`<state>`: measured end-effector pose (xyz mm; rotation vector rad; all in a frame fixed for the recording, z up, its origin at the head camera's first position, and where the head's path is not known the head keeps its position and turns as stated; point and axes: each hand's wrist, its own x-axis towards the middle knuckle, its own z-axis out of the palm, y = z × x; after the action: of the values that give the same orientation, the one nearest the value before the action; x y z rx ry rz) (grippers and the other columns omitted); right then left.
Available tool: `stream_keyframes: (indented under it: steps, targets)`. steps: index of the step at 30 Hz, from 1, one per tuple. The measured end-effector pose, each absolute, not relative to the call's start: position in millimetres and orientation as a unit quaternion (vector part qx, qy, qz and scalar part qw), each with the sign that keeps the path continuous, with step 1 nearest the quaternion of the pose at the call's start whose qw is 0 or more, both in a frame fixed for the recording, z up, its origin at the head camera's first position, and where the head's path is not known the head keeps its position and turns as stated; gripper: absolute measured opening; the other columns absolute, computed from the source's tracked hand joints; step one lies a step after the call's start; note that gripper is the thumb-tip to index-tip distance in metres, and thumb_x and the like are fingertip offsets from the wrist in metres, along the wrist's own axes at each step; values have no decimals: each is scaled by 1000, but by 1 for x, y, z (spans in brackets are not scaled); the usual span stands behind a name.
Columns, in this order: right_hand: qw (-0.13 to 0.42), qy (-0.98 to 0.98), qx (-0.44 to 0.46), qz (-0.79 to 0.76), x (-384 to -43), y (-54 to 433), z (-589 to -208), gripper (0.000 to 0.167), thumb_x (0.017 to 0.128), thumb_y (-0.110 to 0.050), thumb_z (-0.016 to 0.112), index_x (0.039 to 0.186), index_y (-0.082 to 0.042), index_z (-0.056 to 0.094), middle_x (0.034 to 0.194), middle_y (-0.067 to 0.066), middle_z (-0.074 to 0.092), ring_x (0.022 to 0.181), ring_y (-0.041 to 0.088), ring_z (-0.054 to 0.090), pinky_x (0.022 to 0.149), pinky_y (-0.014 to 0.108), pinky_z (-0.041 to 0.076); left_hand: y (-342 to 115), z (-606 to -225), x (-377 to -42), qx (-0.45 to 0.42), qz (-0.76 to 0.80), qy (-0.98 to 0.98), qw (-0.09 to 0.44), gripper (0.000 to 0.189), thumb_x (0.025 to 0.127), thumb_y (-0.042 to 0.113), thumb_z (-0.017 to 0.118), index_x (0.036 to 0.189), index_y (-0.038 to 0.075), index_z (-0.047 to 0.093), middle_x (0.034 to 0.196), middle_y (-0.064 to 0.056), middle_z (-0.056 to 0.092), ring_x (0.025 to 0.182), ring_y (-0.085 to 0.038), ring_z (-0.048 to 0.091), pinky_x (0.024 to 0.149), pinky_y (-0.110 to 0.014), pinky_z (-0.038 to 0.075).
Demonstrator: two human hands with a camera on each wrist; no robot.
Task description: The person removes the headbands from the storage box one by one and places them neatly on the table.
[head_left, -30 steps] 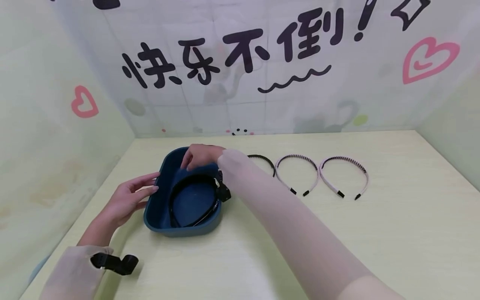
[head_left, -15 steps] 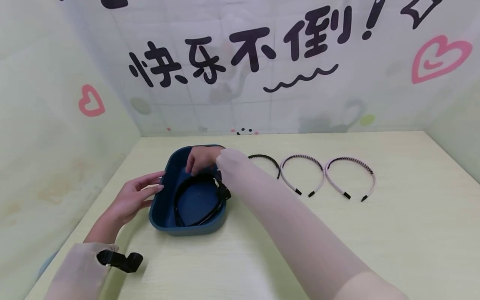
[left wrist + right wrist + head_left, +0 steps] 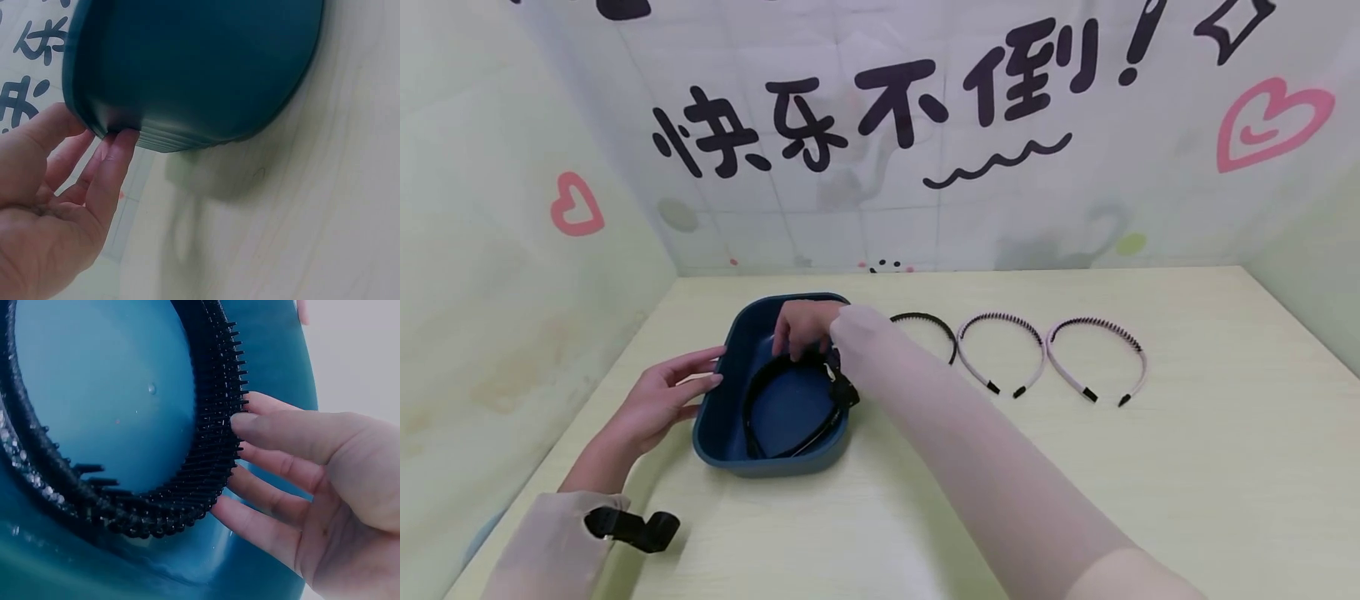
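Observation:
A dark blue plastic basin [image 3: 718,454] stands on the table, its left side touched by my left hand [image 3: 658,400]. In the left wrist view those fingers lie fairly straight against the basin's wall. Inside the basin rests a black headband [image 3: 752,408] with small teeth along its inner side. My right hand [image 3: 805,325] reaches in from the right and pinches the headband's curved top. In the right wrist view the thumb [image 3: 250,425] lies on the toothed side, with the other fingers behind the band. A glittery black strip shows at left there; whether it is a second headband I cannot tell.
Right of the basin, a black headband [image 3: 936,325], partly hidden by my right sleeve, lies on the table. Beside it in a row are two pale pink headbands, the middle one [image 3: 962,354] and the far right one [image 3: 1060,367]. A printed cloth [image 3: 880,217] hangs behind.
My right hand has come down from above the basin's far part onto the black headband and now pinches it. The left hand keeps its place at the basin's side. The view shifts slightly.

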<state>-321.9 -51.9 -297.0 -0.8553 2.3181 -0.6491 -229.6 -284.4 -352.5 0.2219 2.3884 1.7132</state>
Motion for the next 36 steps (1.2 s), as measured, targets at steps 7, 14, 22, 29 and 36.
stream_keyframes:
  steps: [7, 14, 22, 29, 36]
  targets:
    - [281, 870, -318, -250, -320, -49, -294, 33, 85, 6, 59, 113, -10, 67, 118, 3, 58, 89, 13, 57, 77, 39, 49, -283, -352, -232, 81, 573, 810, 95, 54, 92, 25, 57, 138, 5, 39, 113, 3, 51, 94, -5, 56, 74, -28, 51]
    - [279, 868, -331, -243, -318, -51, -291, 32, 87, 6, 55, 113, -10, 67, 116, 3, 59, 87, 13, 58, 73, 35, 50, -286, -351, -228, 74, 585, 802, 92, 51, 91, 22, 59, 137, 8, 43, 111, 4, 53, 93, -4, 56, 73, -27, 51]
    - [274, 871, -341, -224, -317, -60, -284, 36, 87, 8, 53, 112, -13, 67, 116, -1, 58, 89, 12, 57, 75, 36, 50, -289, -353, -225, 74, 603, 789, 90, 48, 91, 19, 59, 136, 8, 45, 108, 4, 54, 91, -4, 57, 71, -26, 51]
    - [258, 872, -359, -210, -314, -64, -275, 39, 83, 10, 56, 111, -15, 68, 113, -5, 58, 90, 11, 54, 67, 34, 51, -288, -353, -226, 80, 593, 796, 93, 47, 91, 20, 58, 136, 11, 45, 108, 6, 54, 92, -4, 57, 71, -27, 51]
    - [241, 865, -385, -214, -313, -64, -270, 40, 84, 12, 53, 112, -14, 67, 109, 1, 61, 89, 11, 55, 62, 30, 49, -286, -352, -228, 75, 592, 796, 99, 47, 92, 18, 58, 137, 11, 45, 109, 8, 54, 93, -4, 57, 72, -28, 51]
